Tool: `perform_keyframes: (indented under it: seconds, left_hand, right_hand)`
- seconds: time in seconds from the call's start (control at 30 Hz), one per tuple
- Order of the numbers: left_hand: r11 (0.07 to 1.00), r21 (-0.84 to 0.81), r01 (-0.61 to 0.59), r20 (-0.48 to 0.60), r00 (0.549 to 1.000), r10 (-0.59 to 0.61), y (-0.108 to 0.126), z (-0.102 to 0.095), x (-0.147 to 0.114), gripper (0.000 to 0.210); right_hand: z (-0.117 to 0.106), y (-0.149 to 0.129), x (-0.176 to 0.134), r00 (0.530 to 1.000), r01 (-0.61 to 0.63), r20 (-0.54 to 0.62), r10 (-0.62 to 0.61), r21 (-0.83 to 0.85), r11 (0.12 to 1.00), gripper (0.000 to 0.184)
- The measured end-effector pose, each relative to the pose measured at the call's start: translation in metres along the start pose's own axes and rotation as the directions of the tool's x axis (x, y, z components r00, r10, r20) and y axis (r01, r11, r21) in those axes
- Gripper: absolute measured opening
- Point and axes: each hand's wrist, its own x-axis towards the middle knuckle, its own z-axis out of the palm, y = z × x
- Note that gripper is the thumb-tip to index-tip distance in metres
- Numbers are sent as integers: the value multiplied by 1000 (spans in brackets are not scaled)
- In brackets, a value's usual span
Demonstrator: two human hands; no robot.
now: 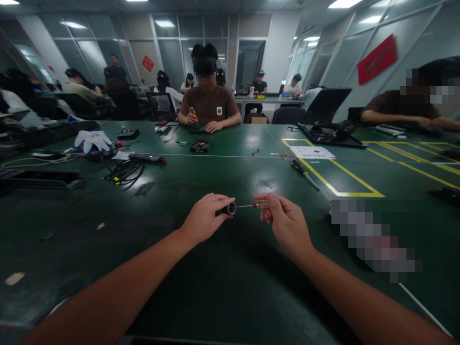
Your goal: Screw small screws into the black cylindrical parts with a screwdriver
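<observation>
Above the near middle of the green table, my left hand [206, 218] is closed around a small black cylinder [232, 208] with a round, ring-like end turned toward me. Its kind I cannot make out, and my fingers cover much of its body. My right hand [287, 223] pinches the clear handle of a small screwdriver [259, 204] with a red collar. The thin shaft points left and its tip meets the edge of the cylinder; whether it goes inside cannot be seen.
A larger screwdriver [305, 174] lies beyond my right hand, near a white paper sheet [312, 152]. To the left are coiled black cable [125, 172], white gloves [92, 141] and a black tray [43, 179]. A co-worker [210, 103] works opposite, near a dark device [200, 145].
</observation>
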Motion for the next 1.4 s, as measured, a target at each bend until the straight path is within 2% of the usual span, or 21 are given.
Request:
perform_keyframes:
  seconds: [0.1, 0.2, 0.33, 0.47, 0.57, 0.63, 0.7, 1.0, 1.23, 1.4]
  left_hand:
    - [1000, 4, 5, 13, 1000, -5, 0, 0, 0, 45]
    - [1000, 1, 7, 18, 1000, -7, 0, 0, 1, 45]
    - [1000, 4, 0, 15, 1000, 0, 2, -1, 0, 43]
    - [1000, 20, -3, 24, 1000, 3, 3, -2, 0, 39]
    - [1000, 5, 16, 4, 1000, -16, 1, -2, 1, 41]
    - [1000, -12, 22, -22, 1000, -22, 0, -2, 1, 44]
    - [1000, -25, 17, -40, 999, -18, -1, -2, 1, 44]
    - [999, -35, 14, -40, 999, -15, 0, -2, 0, 44]
    - [1000, -21, 10, -18, 1000, -10, 1, -2, 0, 43]
    - [1000, -12, 11, 9, 1000, -11, 3, -3, 2, 42]
  right_hand:
    - [-1, 2, 1, 998, -17, -53, 15, -26, 1000, 31]
    - [-1, 4, 2, 996, -8, -85, 14, 70, 998, 23]
    - [2, 6, 3, 1000, 2, -31, 2, 123, 992, 25]
    - [2, 10, 6, 999, -46, 23, 43, 146, 988, 31]
    - [-1, 13, 11, 993, -106, -27, 118, 278, 955, 35]
    - [-3, 14, 14, 988, -101, -73, 133, 337, 936, 33]
    - [-4, 15, 15, 990, -83, -83, 116, 324, 943, 30]
    - [-3, 16, 5, 1000, 25, 3, -26, 100, 995, 30]
    - [-2, 3, 4, 998, 27, 61, -29, 38, 999, 28]
    - [-3, 2, 3, 997, -5, 80, -2, 91, 996, 31]
